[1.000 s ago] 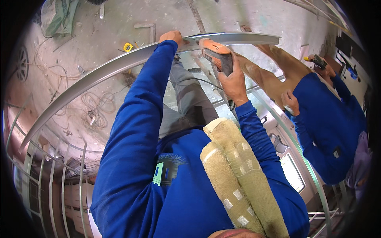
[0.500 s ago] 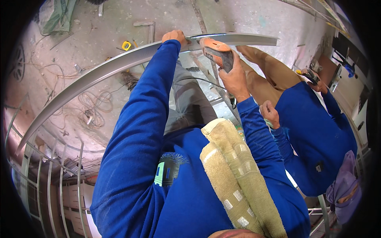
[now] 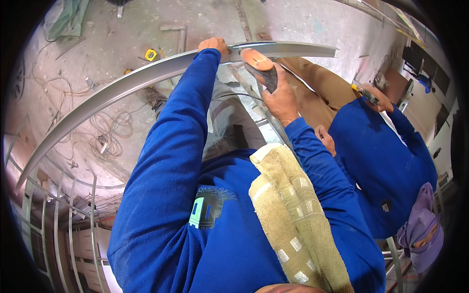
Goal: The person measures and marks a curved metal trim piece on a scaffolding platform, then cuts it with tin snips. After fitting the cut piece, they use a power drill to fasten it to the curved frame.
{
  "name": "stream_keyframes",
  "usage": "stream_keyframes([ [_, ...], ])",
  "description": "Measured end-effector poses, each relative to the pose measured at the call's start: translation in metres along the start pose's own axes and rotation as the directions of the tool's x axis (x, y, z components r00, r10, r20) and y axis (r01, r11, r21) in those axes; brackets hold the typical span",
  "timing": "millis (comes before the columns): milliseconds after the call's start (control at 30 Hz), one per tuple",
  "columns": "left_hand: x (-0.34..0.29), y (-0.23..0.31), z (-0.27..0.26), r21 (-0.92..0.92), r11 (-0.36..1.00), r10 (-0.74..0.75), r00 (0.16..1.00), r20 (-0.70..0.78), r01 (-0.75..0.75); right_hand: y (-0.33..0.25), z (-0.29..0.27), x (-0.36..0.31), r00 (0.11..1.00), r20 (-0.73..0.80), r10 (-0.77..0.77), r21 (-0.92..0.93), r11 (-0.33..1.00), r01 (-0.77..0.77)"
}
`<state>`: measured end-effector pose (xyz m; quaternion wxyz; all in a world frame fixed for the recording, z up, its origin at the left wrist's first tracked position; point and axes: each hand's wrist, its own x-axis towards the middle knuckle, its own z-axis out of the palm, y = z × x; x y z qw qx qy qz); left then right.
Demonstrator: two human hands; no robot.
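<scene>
A long silver-grey metal channel (image 3: 115, 89) runs from the lower left up to the upper right, curved by the lens. My left hand (image 3: 213, 45) is closed over its upper edge near the middle. In my right hand (image 3: 283, 100) is an orange and dark grey corded power tool (image 3: 258, 62), its front end against or just over the channel, right beside my left hand. Its underside is hidden, so I cannot tell its exact kind. A thin dark cord (image 3: 240, 94) trails from it toward the left.
Close on my right a co-worker in a blue top (image 3: 378, 161) holds a small yellow and dark tool (image 3: 367, 94). A yellow tape measure (image 3: 150, 54) and coiled cable (image 3: 110, 132) lie on the floor. Metal railings (image 3: 71, 210) stand at lower left. A towel (image 3: 288, 210) hangs on my chest.
My right hand and the power tool have shifted slightly left and down, and the tool has tilted. My left hand keeps its grip. The co-worker's nearer hand is now more hidden behind my arm.
</scene>
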<state>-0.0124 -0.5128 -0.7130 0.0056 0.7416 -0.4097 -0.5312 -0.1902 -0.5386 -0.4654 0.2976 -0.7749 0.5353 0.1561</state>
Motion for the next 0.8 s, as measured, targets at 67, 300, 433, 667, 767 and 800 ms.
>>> stream_keyframes([
  [67, -0.003, 0.003, 0.001, -0.001, 1.0, -0.015, 1.0, -0.006, 0.015, -0.001, 0.0, -0.003, 0.999, 0.035, 0.032, -0.034, 0.999, -0.031],
  [300, -0.009, 0.002, 0.006, -0.006, 1.0, -0.017, 0.999, -0.037, 0.017, 0.011, -0.001, -0.002, 1.0, -0.02, 0.007, 0.025, 1.0, -0.007],
  [433, -0.009, 0.004, 0.005, 0.005, 1.0, -0.019, 0.998, -0.054, 0.02, 0.018, 0.002, -0.004, 0.996, -0.066, -0.061, 0.024, 0.998, 0.063],
  [667, -0.011, 0.009, 0.017, 0.005, 0.999, -0.044, 0.994, -0.097, 0.044, 0.015, 0.036, 0.007, 0.999, -0.027, 0.023, 0.08, 0.997, -0.021],
  [767, -0.013, 0.01, 0.017, -0.007, 0.998, -0.058, 0.997, -0.043, 0.058, 0.022, 0.029, -0.019, 0.998, -0.042, 0.049, 0.175, 0.984, -0.041],
  [800, -0.016, 0.011, 0.013, -0.012, 0.999, -0.047, 0.999, -0.013, 0.047, 0.024, 0.016, -0.018, 0.998, -0.027, 0.049, 0.171, 0.984, -0.044],
])
